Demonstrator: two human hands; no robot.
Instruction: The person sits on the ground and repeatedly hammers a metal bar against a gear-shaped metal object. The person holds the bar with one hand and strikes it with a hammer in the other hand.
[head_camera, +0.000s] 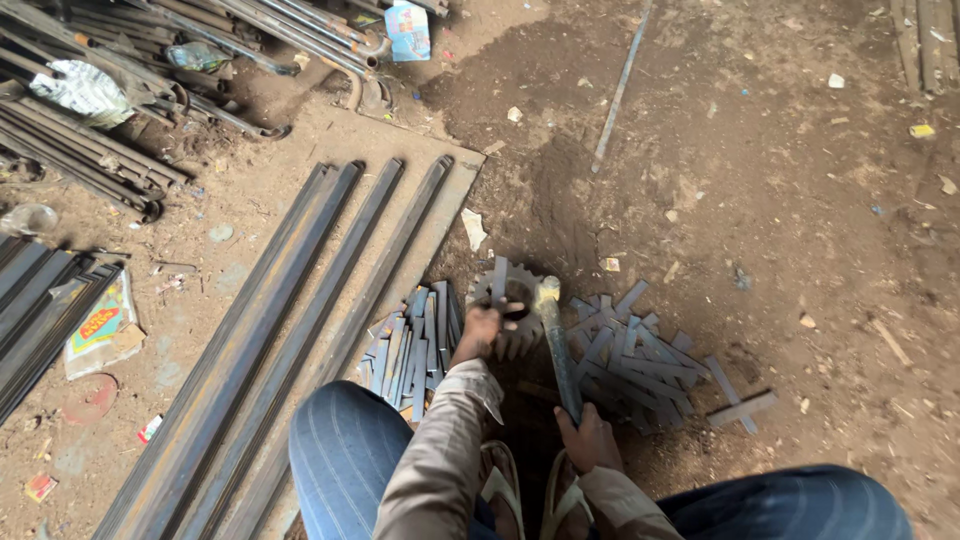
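Note:
A toothed steel gear wheel (497, 290) lies flat on the dirt floor in front of my knees. My left hand (482, 330) rests on its near edge and pins a short flat metal strip (499, 280) across it. My right hand (588, 440) grips the handle of a hammer (556, 345), whose head sits at the gear's right edge. A stack of short flat strips (415, 345) lies to the left of the gear. A looser heap of strips (635, 355) spreads to its right.
Long steel bars (300, 300) lie diagonally on a board at the left. Bent rods and pipes (150, 90) pile up at the top left. A thin rod (618, 90) lies on the dirt ahead. My sandalled feet (530, 495) are between my knees.

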